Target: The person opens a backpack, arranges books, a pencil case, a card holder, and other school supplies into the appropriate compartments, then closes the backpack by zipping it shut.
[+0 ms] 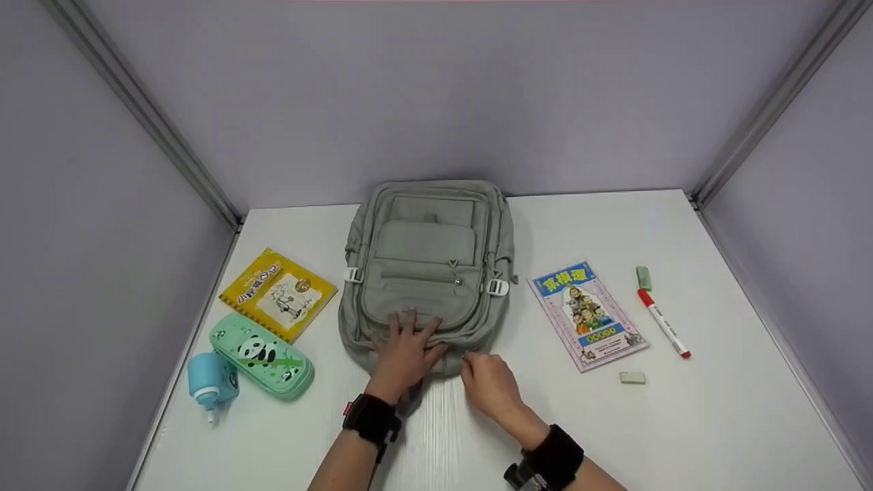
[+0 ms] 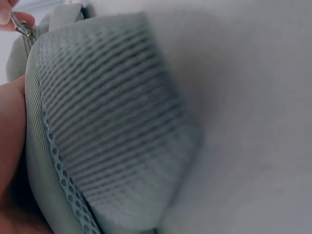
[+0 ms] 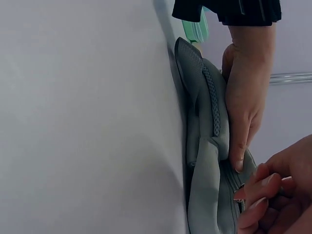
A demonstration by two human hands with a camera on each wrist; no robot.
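White table point(image 1: 716, 423) bears a grey backpack point(image 1: 426, 266) laid flat at centre, front pocket up, near end toward the person. Left hand point(image 1: 404, 351) is pressed flat, fingers spread, on that near end, judged to pin the fabric. At its 4 o'clock, right hand point(image 1: 490, 383) is pinched on a small metal zip pull point(image 2: 21, 28) at the bag's edge. Books, pencil case and marker are laid apart at 3 and 9 o'clock.
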